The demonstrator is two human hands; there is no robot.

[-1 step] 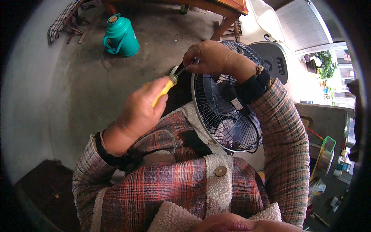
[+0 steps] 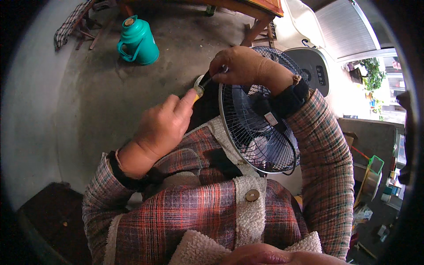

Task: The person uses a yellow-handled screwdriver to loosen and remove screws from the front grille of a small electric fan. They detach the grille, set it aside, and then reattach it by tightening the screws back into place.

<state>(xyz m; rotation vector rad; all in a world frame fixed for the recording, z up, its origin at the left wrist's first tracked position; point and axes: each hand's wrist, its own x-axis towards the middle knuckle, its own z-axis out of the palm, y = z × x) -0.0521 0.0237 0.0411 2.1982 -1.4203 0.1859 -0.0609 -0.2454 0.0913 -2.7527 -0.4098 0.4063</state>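
My left hand [image 2: 165, 123] is closed around the yellow handle of a screwdriver [image 2: 197, 93], which slants up and to the right. Only a short piece of the handle shows past my fingers. Its far end meets a small black piece [image 2: 206, 79] at my right fingertips. My right hand [image 2: 240, 66] is pinched there, above the rim of an electric fan [image 2: 260, 145] with a round wire cage. What exactly lies between those right fingers is partly hidden. Dark blades and a black cord show at the cage.
A green thermos jug [image 2: 139, 44] stands on the concrete floor at the far left. Beyond my hands is a wooden table [image 2: 251, 9]. The grey fan base [image 2: 311, 66] with buttons lies behind the cage. A green-framed net [image 2: 376, 164] and clutter are at the right.
My left hand has rolled over the screwdriver handle and covers more of it. The right hand and the fan look unmoved.
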